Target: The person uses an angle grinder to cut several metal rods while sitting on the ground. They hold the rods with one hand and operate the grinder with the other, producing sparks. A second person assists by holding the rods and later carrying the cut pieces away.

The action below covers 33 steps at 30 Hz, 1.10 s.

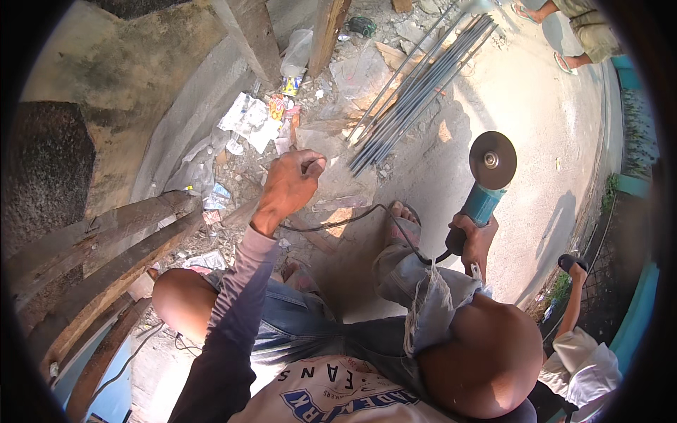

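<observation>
My right hand [479,243] is wrapped round the dark rear handle of a teal angle grinder [483,203], over my right knee. The grinder points away from me, its round brown disc [492,160] face up and apart from anything else. A black cord [416,248] runs from its rear end, loops by my foot and passes left under my left wrist. My left hand [290,187] is raised ahead of my left knee, fingers curled and thumb pressed to them. Whatever it may hold is hidden. Beyond it lies a bundle of thin grey metal bars [423,92] on the ground.
Crumpled white paper [250,121], plastic and rubble litter the ground at left, beside a concrete wall [106,63]. Wooden beams [106,271] stand at lower left. Another person's sandalled feet [562,62] are at the far right; a second person's arm [572,299] holds something dark nearer me.
</observation>
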{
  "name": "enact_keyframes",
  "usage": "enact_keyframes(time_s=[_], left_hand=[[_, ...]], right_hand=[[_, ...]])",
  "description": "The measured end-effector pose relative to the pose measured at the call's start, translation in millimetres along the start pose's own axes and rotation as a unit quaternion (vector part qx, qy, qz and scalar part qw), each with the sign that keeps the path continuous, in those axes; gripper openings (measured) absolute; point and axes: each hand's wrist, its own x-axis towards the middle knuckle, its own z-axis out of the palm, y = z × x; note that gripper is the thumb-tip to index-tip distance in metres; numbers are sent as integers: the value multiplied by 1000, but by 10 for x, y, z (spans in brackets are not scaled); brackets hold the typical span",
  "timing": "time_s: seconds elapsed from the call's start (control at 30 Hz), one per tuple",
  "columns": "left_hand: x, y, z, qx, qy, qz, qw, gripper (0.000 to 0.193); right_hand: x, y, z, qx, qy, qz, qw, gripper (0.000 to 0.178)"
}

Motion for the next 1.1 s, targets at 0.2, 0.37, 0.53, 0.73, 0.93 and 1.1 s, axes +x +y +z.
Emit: enact_keyframes(time_s=[0.2, 0.37, 0.53, 0.73, 0.93, 1.1], left_hand=[[-1022, 334, -1068, 58, -22, 14, 998, 33], [-1249, -141, -1484, 62, 2, 8, 998, 30], [-1298, -233, -1466, 6, -24, 31, 999, 31], [-1147, -226, -1412, -21, -46, 84, 995, 35], [-1145, -242, -1373, -6, -61, 108, 992, 37], [-1210, -389, -1440, -17, -31, 125, 992, 39]], right_hand=[[5, 362, 43, 8, -12, -11, 1000, 31], [-28, 94, -20, -43, -18, -7, 999, 34], [-56, 387, 1, -48, -67, 18, 996, 51], [-502, 369, -64, -50, -79, 44, 995, 53], [-929, 415, -61, -37, -76, 49, 995, 56], [-1056, 299, 52, -27, -101, 34, 994, 58]])
